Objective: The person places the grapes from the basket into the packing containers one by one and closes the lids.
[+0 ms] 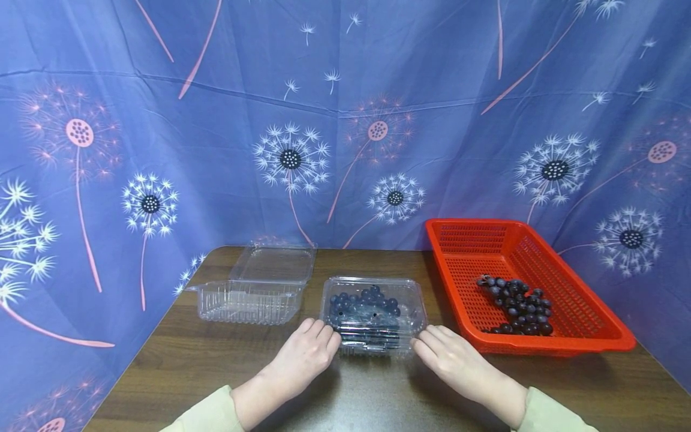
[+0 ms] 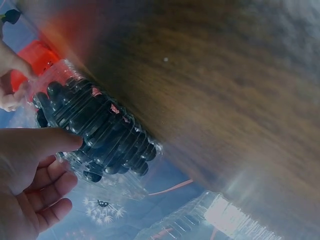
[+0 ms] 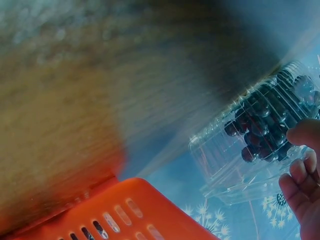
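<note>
One open container [image 1: 251, 305] sits left of the grape box [image 1: 372, 346], whose near left corner the left hand [image 1: 309, 349] pinches. Dark grapes [image 1: 367, 303] lie inside that box; the right hand [image 1: 452, 359] pinches its near right corner. Right of it, a red basket [image 1: 556, 344] holds another bunch [image 1: 518, 305].

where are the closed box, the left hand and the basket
closed box [image 1: 411, 301]: head view, bare part of its lid
left hand [image 1: 308, 350]: head view, back of the hand
basket [image 1: 556, 344]: head view, near rim
</note>
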Demonstrator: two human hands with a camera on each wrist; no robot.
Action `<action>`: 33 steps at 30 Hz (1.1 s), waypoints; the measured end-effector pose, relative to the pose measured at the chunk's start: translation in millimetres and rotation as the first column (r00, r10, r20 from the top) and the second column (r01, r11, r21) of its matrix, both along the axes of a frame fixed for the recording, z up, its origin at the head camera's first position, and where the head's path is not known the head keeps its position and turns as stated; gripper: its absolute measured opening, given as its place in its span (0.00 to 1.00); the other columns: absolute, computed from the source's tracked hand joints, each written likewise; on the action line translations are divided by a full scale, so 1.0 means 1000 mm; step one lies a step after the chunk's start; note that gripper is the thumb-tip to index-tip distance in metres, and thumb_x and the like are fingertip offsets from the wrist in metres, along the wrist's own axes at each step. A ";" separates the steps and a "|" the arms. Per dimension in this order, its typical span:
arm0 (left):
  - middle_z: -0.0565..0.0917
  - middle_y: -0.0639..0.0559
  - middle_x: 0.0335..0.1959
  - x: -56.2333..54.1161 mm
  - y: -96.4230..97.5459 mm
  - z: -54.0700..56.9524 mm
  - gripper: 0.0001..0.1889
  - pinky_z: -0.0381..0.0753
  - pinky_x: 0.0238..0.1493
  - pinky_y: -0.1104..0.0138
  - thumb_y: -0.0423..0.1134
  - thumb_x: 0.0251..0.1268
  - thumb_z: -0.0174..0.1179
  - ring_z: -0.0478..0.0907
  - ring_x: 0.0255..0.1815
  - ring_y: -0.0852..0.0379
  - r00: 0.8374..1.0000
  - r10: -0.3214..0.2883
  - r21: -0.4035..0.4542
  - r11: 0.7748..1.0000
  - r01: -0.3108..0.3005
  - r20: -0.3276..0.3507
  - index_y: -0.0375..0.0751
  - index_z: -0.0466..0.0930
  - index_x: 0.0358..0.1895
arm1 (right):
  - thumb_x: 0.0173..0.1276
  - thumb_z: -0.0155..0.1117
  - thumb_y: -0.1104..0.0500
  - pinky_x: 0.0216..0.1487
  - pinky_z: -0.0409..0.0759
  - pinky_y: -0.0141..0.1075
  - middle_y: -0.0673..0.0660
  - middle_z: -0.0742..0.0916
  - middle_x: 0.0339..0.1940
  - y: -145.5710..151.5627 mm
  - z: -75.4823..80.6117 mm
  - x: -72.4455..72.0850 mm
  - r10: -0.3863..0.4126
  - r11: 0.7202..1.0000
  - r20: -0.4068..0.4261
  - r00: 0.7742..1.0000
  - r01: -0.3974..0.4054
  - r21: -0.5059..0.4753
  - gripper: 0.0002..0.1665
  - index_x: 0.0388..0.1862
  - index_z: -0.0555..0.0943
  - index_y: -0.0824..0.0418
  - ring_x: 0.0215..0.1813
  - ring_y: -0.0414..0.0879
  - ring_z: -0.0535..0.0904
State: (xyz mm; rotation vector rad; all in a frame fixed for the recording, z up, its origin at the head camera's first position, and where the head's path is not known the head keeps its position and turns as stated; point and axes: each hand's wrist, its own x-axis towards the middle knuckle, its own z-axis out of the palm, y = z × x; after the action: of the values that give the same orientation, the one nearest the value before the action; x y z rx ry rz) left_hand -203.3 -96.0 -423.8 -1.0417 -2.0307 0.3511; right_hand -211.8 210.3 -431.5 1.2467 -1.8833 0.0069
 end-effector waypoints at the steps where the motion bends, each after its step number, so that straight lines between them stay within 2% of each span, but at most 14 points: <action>1: 0.73 0.53 0.21 -0.001 0.000 0.000 0.06 0.70 0.33 0.66 0.29 0.49 0.46 0.70 0.25 0.56 1.000 -0.005 0.007 1.000 0.005 -0.003 0.43 0.71 0.27 | 0.73 0.35 0.65 0.32 0.73 0.39 0.52 0.76 0.28 0.000 0.000 0.000 -0.007 1.000 0.007 1.000 0.007 0.006 0.19 0.35 0.77 0.63 0.30 0.47 0.72; 5: 0.72 0.53 0.20 -0.003 0.001 -0.001 0.09 0.71 0.32 0.65 0.29 0.52 0.40 0.69 0.24 0.56 0.999 -0.023 0.021 1.000 0.024 -0.029 0.43 0.70 0.26 | 0.73 0.34 0.65 0.33 0.74 0.40 0.53 0.76 0.29 0.002 -0.001 0.000 -0.018 1.000 0.028 0.999 0.018 0.021 0.19 0.36 0.77 0.62 0.31 0.47 0.73; 10: 0.71 0.53 0.18 -0.005 0.002 -0.001 0.13 0.70 0.30 0.66 0.28 0.55 0.35 0.67 0.22 0.56 0.998 -0.044 0.021 0.999 0.045 -0.052 0.44 0.70 0.25 | 0.68 0.39 0.65 0.34 0.75 0.41 0.53 0.77 0.30 0.003 0.000 0.000 -0.003 0.999 0.030 1.000 0.002 0.032 0.15 0.37 0.77 0.62 0.32 0.48 0.74; 18: 0.71 0.54 0.18 -0.006 0.002 0.001 0.11 0.67 0.30 0.67 0.27 0.57 0.38 0.67 0.22 0.57 0.998 -0.051 0.004 0.999 0.051 -0.049 0.43 0.69 0.25 | 0.68 0.40 0.64 0.35 0.74 0.40 0.52 0.78 0.30 0.004 -0.001 -0.001 -0.005 1.000 0.050 0.999 0.005 0.003 0.15 0.37 0.77 0.61 0.32 0.47 0.74; 22: 0.72 0.54 0.19 -0.007 0.001 0.001 0.09 0.68 0.31 0.67 0.28 0.57 0.41 0.67 0.23 0.57 0.997 -0.060 -0.005 0.998 0.060 -0.048 0.43 0.70 0.26 | 0.72 0.43 0.57 0.35 0.74 0.38 0.48 0.78 0.30 0.004 -0.001 0.000 0.025 0.997 0.118 0.993 -0.016 -0.077 0.15 0.34 0.79 0.58 0.32 0.43 0.74; 26: 0.72 0.54 0.19 -0.008 0.000 0.000 0.09 0.67 0.31 0.67 0.28 0.57 0.42 0.67 0.23 0.57 0.995 -0.078 -0.011 0.997 0.078 -0.064 0.43 0.70 0.26 | 0.71 0.47 0.51 0.38 0.73 0.36 0.44 0.79 0.31 0.005 0.001 0.002 0.044 0.982 0.204 0.978 -0.005 -0.191 0.15 0.32 0.79 0.55 0.34 0.39 0.75; 30: 0.71 0.55 0.18 -0.009 0.000 0.001 0.11 0.66 0.31 0.68 0.28 0.60 0.39 0.67 0.22 0.58 0.992 -0.087 -0.019 0.996 0.086 -0.091 0.44 0.70 0.25 | 0.69 0.54 0.52 0.42 0.73 0.30 0.41 0.79 0.32 0.005 0.005 0.003 0.059 0.953 0.297 0.953 0.035 -0.301 0.10 0.31 0.79 0.53 0.37 0.36 0.75; 33: 0.70 0.55 0.18 -0.009 0.001 0.002 0.13 0.66 0.31 0.68 0.27 0.61 0.37 0.67 0.22 0.58 0.989 -0.099 -0.014 0.995 0.098 -0.106 0.44 0.70 0.25 | 0.62 0.63 0.58 0.40 0.73 0.25 0.40 0.80 0.32 0.005 0.008 0.005 0.056 0.922 0.375 0.925 0.096 -0.374 0.01 0.31 0.78 0.52 0.38 0.35 0.75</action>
State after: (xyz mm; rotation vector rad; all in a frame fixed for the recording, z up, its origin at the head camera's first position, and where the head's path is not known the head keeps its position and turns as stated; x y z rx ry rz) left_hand -212.7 -95.1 -422.2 -1.1012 -1.8772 0.3560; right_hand -206.8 215.0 -423.9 0.9972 -2.0890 0.6251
